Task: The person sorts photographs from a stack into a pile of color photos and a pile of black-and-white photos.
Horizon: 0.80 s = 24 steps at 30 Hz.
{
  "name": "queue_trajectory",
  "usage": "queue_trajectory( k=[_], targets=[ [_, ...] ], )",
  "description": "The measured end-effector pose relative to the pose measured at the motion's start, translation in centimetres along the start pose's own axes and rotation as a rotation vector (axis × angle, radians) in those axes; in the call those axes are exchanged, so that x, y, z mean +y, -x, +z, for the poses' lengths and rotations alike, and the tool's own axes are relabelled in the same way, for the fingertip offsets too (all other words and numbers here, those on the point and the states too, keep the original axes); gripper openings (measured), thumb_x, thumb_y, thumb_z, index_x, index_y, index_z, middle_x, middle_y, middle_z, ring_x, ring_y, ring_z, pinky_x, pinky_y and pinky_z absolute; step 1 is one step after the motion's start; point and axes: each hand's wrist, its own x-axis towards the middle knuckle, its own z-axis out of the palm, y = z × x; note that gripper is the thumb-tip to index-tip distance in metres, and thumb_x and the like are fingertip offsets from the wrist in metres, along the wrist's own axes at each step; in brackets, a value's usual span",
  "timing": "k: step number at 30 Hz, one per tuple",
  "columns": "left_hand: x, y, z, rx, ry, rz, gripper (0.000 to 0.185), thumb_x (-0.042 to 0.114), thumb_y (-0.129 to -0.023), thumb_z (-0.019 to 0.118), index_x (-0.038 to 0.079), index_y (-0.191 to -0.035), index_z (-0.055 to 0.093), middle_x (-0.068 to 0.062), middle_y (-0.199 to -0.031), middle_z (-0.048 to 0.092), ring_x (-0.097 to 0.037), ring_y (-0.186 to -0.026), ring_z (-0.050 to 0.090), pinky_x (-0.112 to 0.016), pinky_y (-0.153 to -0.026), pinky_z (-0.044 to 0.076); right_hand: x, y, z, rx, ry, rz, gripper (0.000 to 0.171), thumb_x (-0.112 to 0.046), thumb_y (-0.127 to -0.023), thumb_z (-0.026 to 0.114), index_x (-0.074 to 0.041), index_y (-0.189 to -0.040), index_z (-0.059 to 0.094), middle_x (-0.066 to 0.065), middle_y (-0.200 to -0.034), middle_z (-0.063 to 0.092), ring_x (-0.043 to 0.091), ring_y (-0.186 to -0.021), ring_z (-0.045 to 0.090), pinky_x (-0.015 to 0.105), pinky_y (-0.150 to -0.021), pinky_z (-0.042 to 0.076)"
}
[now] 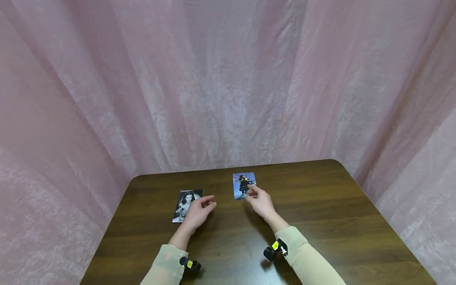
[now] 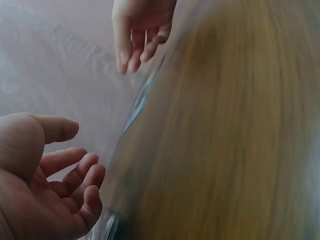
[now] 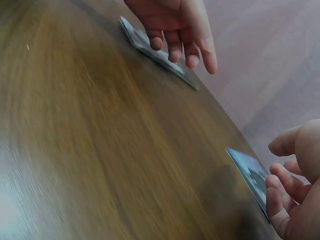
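Observation:
A photo card with a blue background and a dark-clothed figure (image 1: 243,180) lies at the far middle of the table. My right hand (image 1: 261,202) hovers at its lower right corner, fingertips overlapping it in the head view. The right wrist view shows thumb and fingers apart and loosely bent, with nothing pinched. To the left lies a thin pile of photo cards (image 1: 182,204), a black-and-white portrait on top. My left hand (image 1: 198,213) is over its right side and partly hides it, fingers loosely bent and holding nothing.
The brown wooden table (image 1: 313,206) has rounded far corners. Behind it and along both sides hangs a pink velvet curtain (image 1: 228,87). A small black camera (image 1: 273,250) is strapped at each wrist over light green sleeves (image 1: 303,253).

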Motion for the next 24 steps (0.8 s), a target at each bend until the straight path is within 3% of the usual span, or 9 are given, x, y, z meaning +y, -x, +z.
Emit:
queue_trajectory(
  k=[7, 17, 24],
  targets=[
    [-1.7, 1.4, -3.2, 0.065, 0.005, -0.055, 0.04, 0.02, -0.104, 0.072, 0.003, -0.14, 0.07, -0.006, -0.109, 0.068, -0.021, -0.093, 0.058, -0.033, -0.074, 0.05, -1.2, 0.5, 2.4, -0.048, -0.024, -0.019, 0.047, -0.009, -0.096, 0.075, 0.004, -0.141, 0.066, 0.014, -0.115, 0.076, 0.029, -0.103, 0.073, 0.04, -0.088, 0.057],
    [-4.2, 3.1, -6.8, 0.172, -0.027, -0.076, 0.04, 0.019, -0.101, 0.076, 0.003, -0.137, 0.072, -0.006, -0.107, 0.069, -0.02, -0.093, 0.057, -0.03, -0.079, 0.047, -2.4, 1.5, 5.9, -0.117, -0.045, -0.076, 0.044, -0.006, -0.094, 0.076, 0.007, -0.135, 0.069, 0.016, -0.112, 0.076, 0.03, -0.1, 0.073, 0.041, -0.089, 0.057],
    [-5.8, 4.4, -9.2, 0.22, -0.099, -0.131, 0.041, 0.021, -0.101, 0.075, 0.0, -0.137, 0.071, -0.01, -0.11, 0.07, -0.022, -0.096, 0.058, -0.032, -0.082, 0.046, -3.7, 2.3, 8.7, -0.169, -0.028, -0.113, 0.041, -0.006, -0.094, 0.077, 0.007, -0.133, 0.071, 0.014, -0.111, 0.076, 0.025, -0.096, 0.073, 0.037, -0.086, 0.058]
  ],
)
